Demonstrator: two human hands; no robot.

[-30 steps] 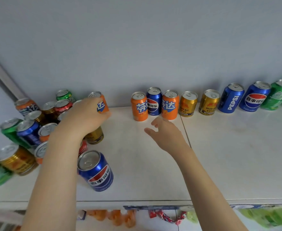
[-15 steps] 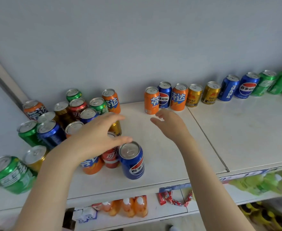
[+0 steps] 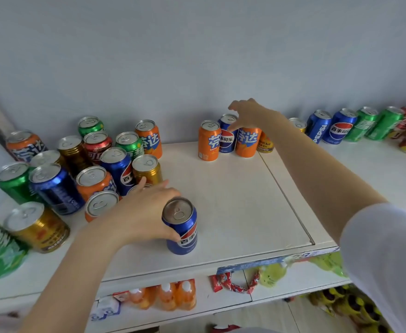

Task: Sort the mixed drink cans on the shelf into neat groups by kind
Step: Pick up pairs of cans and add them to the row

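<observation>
**A:** What is the left hand (image 3: 146,212) doing, nearest us?

**B:** It is wrapping thumb and fingers round a blue Pepsi can (image 3: 182,229). The can is standing upright near the front edge of the shelf (image 3: 245,212), just right of the mixed cluster (image 3: 53,186) that is crowding the shelf's left end.

**A:** And the right hand (image 3: 247,116)?

**B:** It is hovering at the back edge with fingers spread, gripping nothing. It is hanging over an orange Fanta can (image 3: 247,143), beside a second Pepsi can (image 3: 226,141) that is sitting between two Fantas.

**A:** How would you be doing this step?

**B:** I'd be lifting the held can straight up, since cluster cans are sitting right against the hand. Then I'd be carrying it towards the Pepsi pair (image 3: 341,128) along the back edge to the right. With the right hand I'd be taking a can by its sides and drawing it forward, minding the gold can (image 3: 265,143) touching it.
</observation>
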